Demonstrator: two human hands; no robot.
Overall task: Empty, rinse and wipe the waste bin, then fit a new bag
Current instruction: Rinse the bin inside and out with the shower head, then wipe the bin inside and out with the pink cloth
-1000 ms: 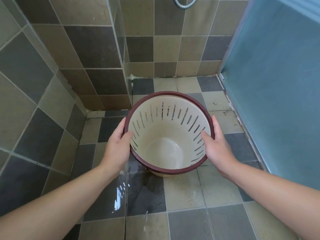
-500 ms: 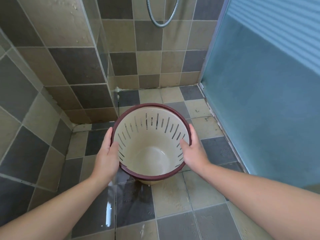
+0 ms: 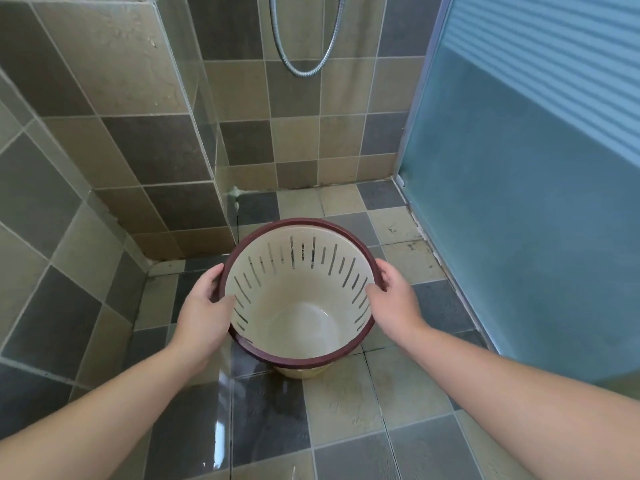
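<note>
waste bin [image 3: 301, 327] sitting upright, mouth up, between both grips | left hand [image 3: 204, 315] and right hand [image 3: 393, 306] clasping opposite rim sides, equally near | floor [image 3: 346, 403] lying wet

Bare forearms, unsleeved, no jewellery.

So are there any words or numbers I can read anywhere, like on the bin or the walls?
None: no words, numbers, brands or signs show anywhere in this view.
The waste bin, held by the left hand and the right hand: plain cream plastic with slots and a dark red rim, no label.
The wall tiles, shower hose and frosted door: no writing.
</note>
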